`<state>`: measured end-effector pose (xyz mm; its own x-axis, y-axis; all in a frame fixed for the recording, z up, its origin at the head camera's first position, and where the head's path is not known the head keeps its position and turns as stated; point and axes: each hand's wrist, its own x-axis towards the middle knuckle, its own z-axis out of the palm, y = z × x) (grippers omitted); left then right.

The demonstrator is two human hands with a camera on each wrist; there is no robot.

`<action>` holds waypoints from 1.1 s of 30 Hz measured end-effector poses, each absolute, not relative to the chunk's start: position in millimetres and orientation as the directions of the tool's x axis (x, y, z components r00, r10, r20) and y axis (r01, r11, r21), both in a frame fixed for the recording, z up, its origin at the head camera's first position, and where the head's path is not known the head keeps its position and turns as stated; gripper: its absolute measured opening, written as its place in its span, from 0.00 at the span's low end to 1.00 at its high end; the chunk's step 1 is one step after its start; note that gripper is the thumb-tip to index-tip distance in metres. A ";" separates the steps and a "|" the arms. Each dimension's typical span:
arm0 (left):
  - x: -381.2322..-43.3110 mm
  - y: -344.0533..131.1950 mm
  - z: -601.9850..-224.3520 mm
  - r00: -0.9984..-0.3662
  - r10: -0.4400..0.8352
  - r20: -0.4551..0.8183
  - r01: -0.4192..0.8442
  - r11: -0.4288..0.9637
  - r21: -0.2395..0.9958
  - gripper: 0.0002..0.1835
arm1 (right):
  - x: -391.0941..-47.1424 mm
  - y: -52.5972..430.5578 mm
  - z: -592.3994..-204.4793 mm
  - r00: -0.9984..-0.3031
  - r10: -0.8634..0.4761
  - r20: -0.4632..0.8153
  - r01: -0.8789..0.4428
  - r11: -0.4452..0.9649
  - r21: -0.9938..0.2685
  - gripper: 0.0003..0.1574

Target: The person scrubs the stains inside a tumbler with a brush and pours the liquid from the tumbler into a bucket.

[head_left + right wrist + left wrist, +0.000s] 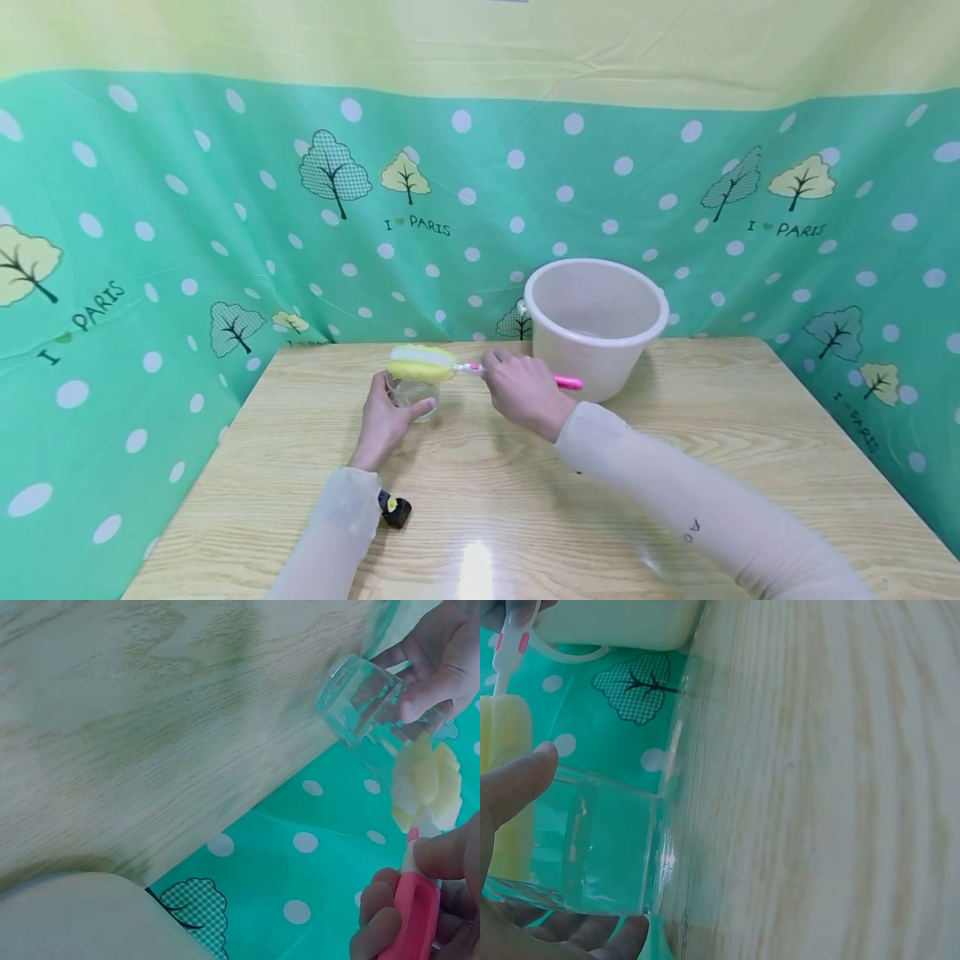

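A clear glass cup (430,397) is gripped by my left hand (385,427), thumb on the near side and fingers behind. In the left wrist view, the cup's thick base (611,847) faces the tabletop. My right hand (525,390) holds a sponge brush by its pink and white handle (411,919). The brush's yellow and white sponge head (421,364) lies sideways over the cup's mouth and overlaps the rim in the head view. From the right wrist, the sponge appears right beside the cup's open end, near my left thumb.
A large white bucket (600,367) stands at the back of the wooden table (480,483), just beyond my right hand. A small black object (395,510) is beside my left sleeve. Green dotted cloth (465,217) hangs behind the table and along both sides.
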<state>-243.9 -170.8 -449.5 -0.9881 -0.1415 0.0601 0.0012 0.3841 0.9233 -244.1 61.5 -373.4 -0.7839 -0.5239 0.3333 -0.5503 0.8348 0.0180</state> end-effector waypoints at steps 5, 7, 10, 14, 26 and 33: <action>-243.3 -170.2 -448.6 -0.988 -0.142 0.058 -0.001 0.386 0.923 0.47 | -243.6 61.7 -374.5 -0.785 -0.513 0.348 -0.552 0.833 -0.016 0.08; -242.8 -170.3 -448.2 -0.989 -0.140 0.056 -0.002 0.385 0.923 0.47 | -243.5 61.5 -374.4 -0.783 -0.513 0.353 -0.555 0.831 -0.023 0.08; -242.8 -170.4 -448.1 -0.989 -0.139 0.053 -0.004 0.386 0.923 0.47 | -243.0 61.2 -374.4 -0.783 -0.509 0.358 -0.559 0.828 -0.045 0.08; -243.5 -170.6 -449.1 -0.989 -0.138 0.053 -0.004 0.383 0.924 0.48 | -242.2 61.2 -375.6 -0.784 -0.500 0.367 -0.561 0.824 -0.077 0.07; -243.5 -170.2 -449.5 -0.988 -0.141 0.063 0.002 0.392 0.920 0.48 | -238.9 63.7 -380.6 -0.806 -0.455 0.379 -0.545 0.819 -0.176 0.08; -243.2 -170.8 -449.3 -0.989 -0.139 0.058 0.001 0.381 0.925 0.49 | -236.1 66.7 -381.4 -0.813 -0.428 0.395 -0.545 0.799 -0.254 0.06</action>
<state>-243.2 -170.8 -449.3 -0.9886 -0.1390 0.0585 0.0011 0.3812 0.9245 -236.1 66.7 -381.4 -0.8128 -0.4283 0.3948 -0.5445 0.7994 -0.2539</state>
